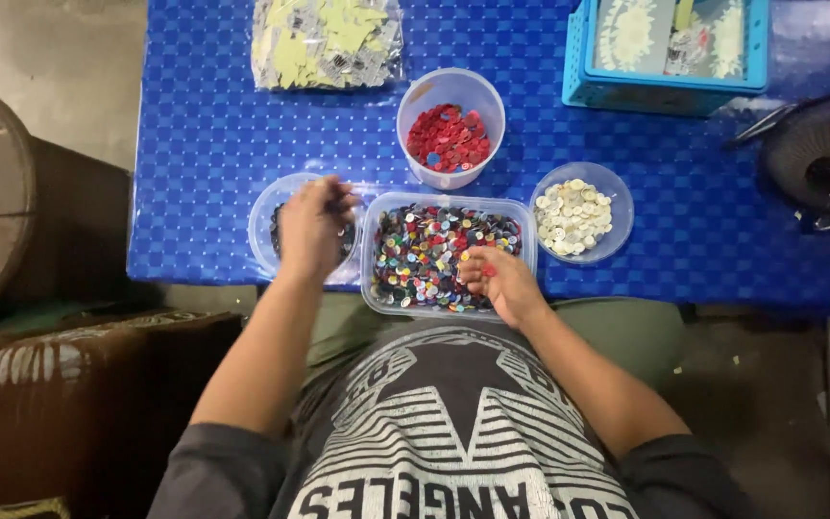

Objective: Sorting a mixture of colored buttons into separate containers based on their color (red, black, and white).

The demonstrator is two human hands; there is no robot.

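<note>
A clear rectangular tub [373, 252] full of mixed coloured buttons sits at the near edge of the blue table. My right hand [497, 281] rests in its near right corner, fingers pinched on a red button. My left hand [313, 227] hovers over a round clear bowl [263, 229] of dark buttons to the left of the tub, fingers curled; I cannot see anything in them. Behind the tub stands a tall clear cup [453, 86] holding red buttons. A round bowl [615, 197] of cream buttons lies to the right.
A clear bag [327, 42] of pale yellow pieces lies at the far left of the blue tablecloth [204, 144]. A blue plastic basket [665, 88] stands far right, a dark fan [823, 154] beside it. Brown furniture [12, 211] stands left of the table.
</note>
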